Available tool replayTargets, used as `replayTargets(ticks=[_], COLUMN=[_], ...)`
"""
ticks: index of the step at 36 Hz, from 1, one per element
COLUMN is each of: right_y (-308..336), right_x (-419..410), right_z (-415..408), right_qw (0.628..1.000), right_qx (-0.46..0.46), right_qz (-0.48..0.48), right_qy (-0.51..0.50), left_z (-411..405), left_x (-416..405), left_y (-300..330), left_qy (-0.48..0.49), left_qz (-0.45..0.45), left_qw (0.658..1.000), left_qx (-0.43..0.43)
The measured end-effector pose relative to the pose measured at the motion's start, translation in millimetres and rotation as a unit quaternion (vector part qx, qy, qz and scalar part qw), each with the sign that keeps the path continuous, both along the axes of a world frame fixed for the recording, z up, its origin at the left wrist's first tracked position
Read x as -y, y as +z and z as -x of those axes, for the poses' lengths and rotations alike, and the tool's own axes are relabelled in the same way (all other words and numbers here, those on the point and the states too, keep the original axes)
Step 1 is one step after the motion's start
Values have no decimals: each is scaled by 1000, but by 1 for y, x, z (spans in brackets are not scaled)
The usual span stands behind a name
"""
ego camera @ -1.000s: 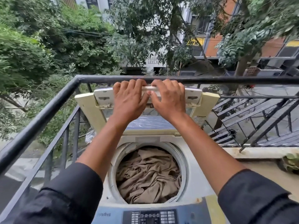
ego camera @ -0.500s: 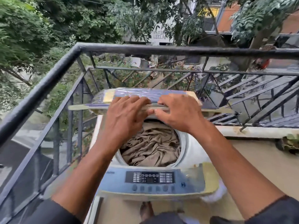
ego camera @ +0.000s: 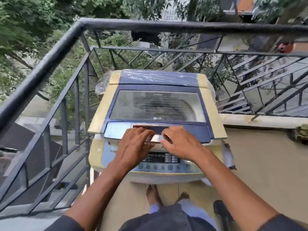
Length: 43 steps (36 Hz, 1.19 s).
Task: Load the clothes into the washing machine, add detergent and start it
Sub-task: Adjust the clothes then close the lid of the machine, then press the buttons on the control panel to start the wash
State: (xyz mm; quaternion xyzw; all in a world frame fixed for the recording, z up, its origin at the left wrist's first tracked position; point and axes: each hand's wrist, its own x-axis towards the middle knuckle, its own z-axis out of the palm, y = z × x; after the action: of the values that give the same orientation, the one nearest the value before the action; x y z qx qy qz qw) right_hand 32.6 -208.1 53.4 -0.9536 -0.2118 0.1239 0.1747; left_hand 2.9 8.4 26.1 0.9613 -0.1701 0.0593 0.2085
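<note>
We see the cream and dark-blue top-loading washing machine (ego camera: 156, 124) standing in the corner of a balcony, close to the black metal railing (ego camera: 50, 64) that runs along the left and the far side. Its dark-blue lid with a cloudy glass window (ego camera: 157, 105) lies almost flat over the drum, so we cannot see the clothes. Our left hand (ego camera: 133, 145) and our right hand (ego camera: 181, 144) are side by side at the near edge of the lid, on the silver handle strip (ego camera: 155, 139) — the fingers of both lie over it, slightly bent, and whether they really grip it we cannot tell, because the picture is blurred there. Just near of the hands is the light-blue control panel with a small display and round buttons (ego camera: 165, 161). Crumpled clear plastic film (ego camera: 103, 84) covers the far part of the machine. Below, on the tan floor (ego camera: 260, 164), two bare feet (ego camera: 152, 194) stand in front of the machine
</note>
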Motion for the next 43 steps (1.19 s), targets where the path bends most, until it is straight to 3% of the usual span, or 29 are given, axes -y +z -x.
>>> replayTargets(ticks=[11, 23, 26, 30, 34, 43], right_y=[-41, -50, -53, -74, -95, -92], right_x=[-9, -17, -20, -15, -2, 25], right_z=[3, 3, 9, 35, 61, 107], right_qw=[998, 995, 994, 991, 985, 987], right_qx=[-43, -36, -6, 99, 167, 132], right_qz=[41, 42, 44, 48, 35, 60], right_qy=[-19, -85, -99, -72, -31, -66], left_z=[17, 1, -2, 6, 41, 72], left_x=[11, 17, 20, 22, 22, 32], left_y=[-43, -39, -41, -52, -74, -63], left_qy=[37, 93, 110, 103, 59, 86], left_qz=[27, 4, -11, -6, -90, -91], left_qw=[999, 993, 990, 993, 994, 980], left_qx=[-11, -77, -90, -66, -13, -152])
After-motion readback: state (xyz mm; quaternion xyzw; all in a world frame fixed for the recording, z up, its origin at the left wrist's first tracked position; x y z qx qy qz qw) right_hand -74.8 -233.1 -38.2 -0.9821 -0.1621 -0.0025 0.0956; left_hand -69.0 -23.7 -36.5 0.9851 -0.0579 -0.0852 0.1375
